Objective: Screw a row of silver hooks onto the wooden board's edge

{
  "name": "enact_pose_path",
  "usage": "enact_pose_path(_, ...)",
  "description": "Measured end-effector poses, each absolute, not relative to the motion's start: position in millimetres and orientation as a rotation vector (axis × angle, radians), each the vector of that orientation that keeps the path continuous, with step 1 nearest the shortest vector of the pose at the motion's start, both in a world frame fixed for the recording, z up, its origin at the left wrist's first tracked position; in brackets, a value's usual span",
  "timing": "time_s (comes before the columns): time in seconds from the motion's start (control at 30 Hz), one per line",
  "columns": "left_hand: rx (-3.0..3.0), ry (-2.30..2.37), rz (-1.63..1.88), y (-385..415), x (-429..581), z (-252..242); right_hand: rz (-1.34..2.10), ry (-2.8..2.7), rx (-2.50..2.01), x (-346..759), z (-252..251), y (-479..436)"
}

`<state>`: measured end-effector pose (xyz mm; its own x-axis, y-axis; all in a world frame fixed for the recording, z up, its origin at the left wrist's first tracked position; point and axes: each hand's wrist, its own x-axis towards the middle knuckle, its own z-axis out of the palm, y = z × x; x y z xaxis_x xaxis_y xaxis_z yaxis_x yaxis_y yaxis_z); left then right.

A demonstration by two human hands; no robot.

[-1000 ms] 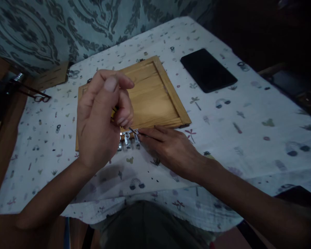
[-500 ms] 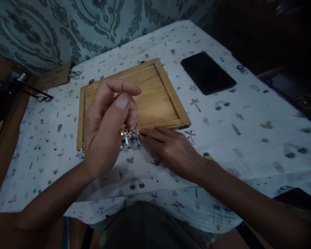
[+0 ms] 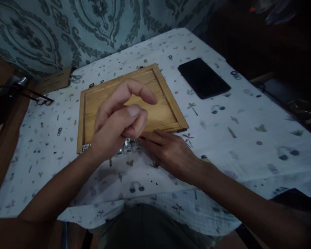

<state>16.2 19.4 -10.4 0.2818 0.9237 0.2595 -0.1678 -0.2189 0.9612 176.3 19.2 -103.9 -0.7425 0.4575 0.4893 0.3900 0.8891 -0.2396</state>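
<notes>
A framed wooden panel (image 3: 166, 117) lies flat on the cloth-covered table. Several small silver metal fittings (image 3: 128, 145), shaped like latches, line its front edge. My left hand (image 3: 119, 121) is raised over the panel's front part. Its index finger arches forward, while the thumb presses against the other curled fingers. Whatever may be inside that grip is hidden. My right hand (image 3: 171, 152) rests at the front edge, right of the fittings. Its fingers are pressed together with their tips beside the rightmost fitting; what they pinch, if anything, cannot be made out.
A black tablet or large phone (image 3: 203, 79) lies right of the panel. At the left table edge are red-brown eyeglasses (image 3: 44, 101). Brown cardboard (image 3: 55, 80) and silver scissors (image 3: 76, 79) lie at the back left. A patterned curtain (image 3: 98, 24) hangs behind the table (image 3: 238, 138).
My left hand has moved a little right, its thumb now closer against the curled fingers and its index finger reaching further out. My right hand stays at the panel's edge. The view has shifted slightly.
</notes>
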Motion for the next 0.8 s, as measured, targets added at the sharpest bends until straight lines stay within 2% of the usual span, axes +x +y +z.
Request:
enact_pose_path(0.23, 1.455, 0.701, 0.794, 26.9, 4.2, 0.3, 0.240, -2.480, -0.607, 175.3, -103.1, 19.0)
enact_pose_path(0.37, 1.491, 0.746, 0.954, 27.2, 3.9, -3.8, 0.121, -2.481, -0.619, 174.8, -103.3, 19.1)
enact_pose_path(0.57, 1.345, 1.098, 1.339, 14.4, 16.1, -6.9, 0.087, -2.472, -0.605, 174.9, -102.8, 19.7)
enact_pose_path(0.7, 1.223, 1.050, 1.538, 6.5, 26.7, -8.5, 0.078, -2.498, -0.616, 175.6, -101.3, 20.0)
enact_pose_path(0.8, 1.255, 0.988, 1.538, 3.3, 29.1, -13.5, 0.110, -2.546, -0.644, 176.2, -100.3, 20.1)
